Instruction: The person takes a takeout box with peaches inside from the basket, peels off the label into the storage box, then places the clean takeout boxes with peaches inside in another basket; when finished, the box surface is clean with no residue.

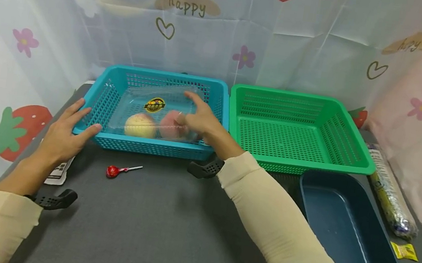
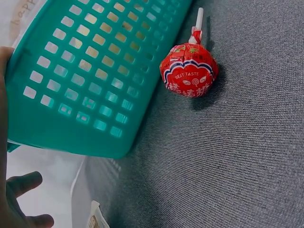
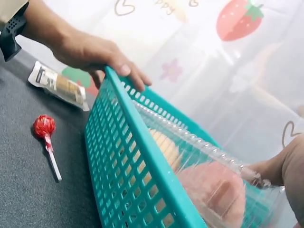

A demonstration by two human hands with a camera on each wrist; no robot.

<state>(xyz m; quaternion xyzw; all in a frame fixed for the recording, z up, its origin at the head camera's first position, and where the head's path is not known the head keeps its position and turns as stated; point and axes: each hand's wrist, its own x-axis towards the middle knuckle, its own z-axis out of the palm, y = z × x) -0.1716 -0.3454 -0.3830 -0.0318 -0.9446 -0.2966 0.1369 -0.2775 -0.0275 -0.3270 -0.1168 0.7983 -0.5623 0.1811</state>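
A clear plastic box [image 1: 140,91] with a black-and-gold label lies tilted inside the blue basket [image 1: 153,147]. Through its plastic show a round pale-yellow item [image 1: 140,125] and a round pink item [image 1: 172,125]. My right hand [image 1: 202,119] grips the box at its right end, thumb at the near edge and index finger stretched over the top. My left hand [image 1: 64,132] rests on the basket's front-left corner, its fingers spread and the thumb over the rim. In front of the basket a red lollipop [image 1: 112,171] lies on the grey table.
A green basket [image 1: 279,160] stands right of the blue one. Near it are a dark blue tub [image 1: 346,229], a long clear-wrapped package [image 1: 390,195] and a small yellow packet [image 1: 404,251]. Another packet [image 1: 57,175] lies under my left forearm. A printed curtain [image 1: 213,52] hangs behind.
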